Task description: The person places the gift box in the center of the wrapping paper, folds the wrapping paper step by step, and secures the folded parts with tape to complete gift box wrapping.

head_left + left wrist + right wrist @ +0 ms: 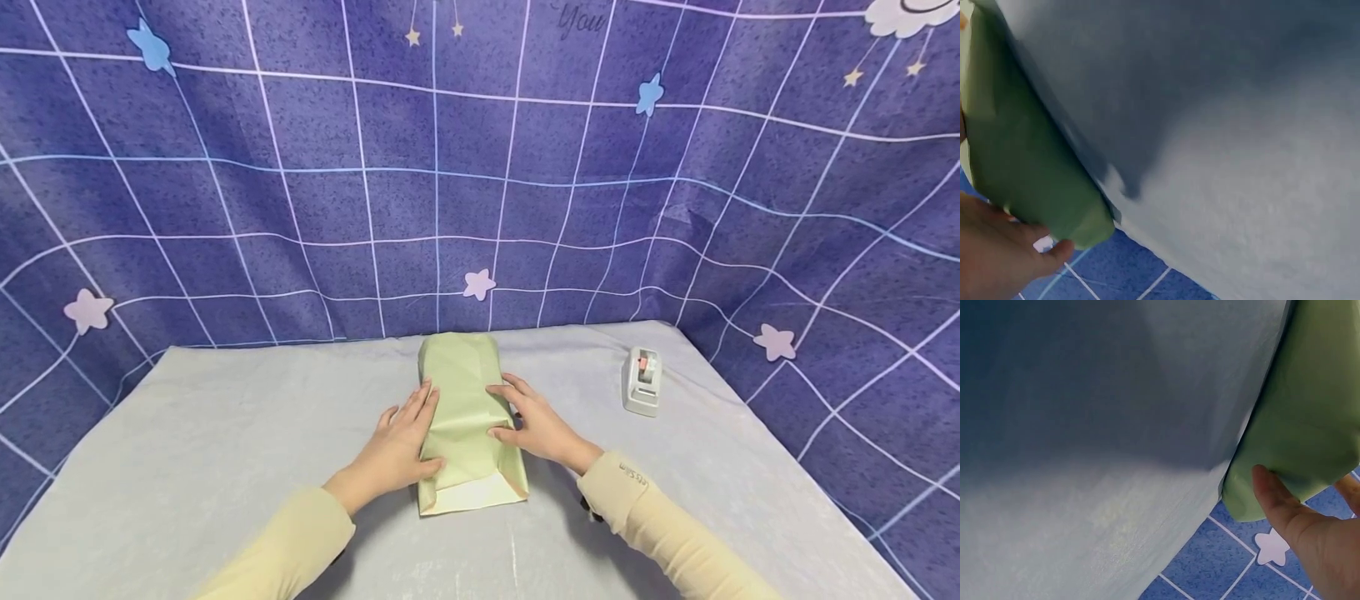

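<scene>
A package in pale green paper (467, 392) lies lengthwise on the cloth-covered table in the head view. At its near end the paper spreads into a flat flap with a white inner face and creased corners. Along its left side rests my left hand (397, 446), fingers extended and thumb near the flap. My right hand (542, 423) touches the right edge, its fingers and thumb spread over the paper. Both wrist views show the green side of the package (1029, 144) beside a hand. What the paper holds is hidden.
A white tape dispenser (642, 383) stands on the table to the right of the package. Pale grey cloth (262, 417) covers the table. Behind and at the sides hangs a blue curtain (405, 208) with grid lines and stars.
</scene>
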A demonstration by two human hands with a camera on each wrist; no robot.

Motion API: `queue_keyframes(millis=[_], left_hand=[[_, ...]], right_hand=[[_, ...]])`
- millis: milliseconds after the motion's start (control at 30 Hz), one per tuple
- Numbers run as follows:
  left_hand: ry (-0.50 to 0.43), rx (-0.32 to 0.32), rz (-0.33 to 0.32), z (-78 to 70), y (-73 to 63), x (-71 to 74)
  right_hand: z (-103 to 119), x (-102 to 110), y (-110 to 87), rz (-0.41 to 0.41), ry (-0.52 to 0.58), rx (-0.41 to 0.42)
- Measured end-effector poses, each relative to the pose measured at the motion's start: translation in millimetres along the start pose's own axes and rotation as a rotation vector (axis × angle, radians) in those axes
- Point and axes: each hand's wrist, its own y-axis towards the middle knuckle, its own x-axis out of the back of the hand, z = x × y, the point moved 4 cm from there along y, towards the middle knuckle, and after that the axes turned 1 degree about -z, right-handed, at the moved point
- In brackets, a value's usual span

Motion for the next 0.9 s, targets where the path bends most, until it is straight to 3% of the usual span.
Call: queue_keyframes(millis=[267,533,633,900], left_hand=[[0.024,0.011,-0.111,-3.4,-2.4,-5.2],[-0.121,0.026,-0.065,-1.3,-0.1,-3.4],[-0.154,0.032,-0.08,-0.8,0.1,-0.8],[-0.023,0.048,-0.137,-5.1,2.2,-5.5]], right_hand=[[3.3,-0.5,0.0,-0.014,-0.02,0.016],[6.4,-3.0,2.1,-0.053,-0.073,0.018],[6.1,-3.9,2.3,-0.065,-0.073,0.014],[7.5,-8.8,2.8,-0.04,-0.152,-0.006]])
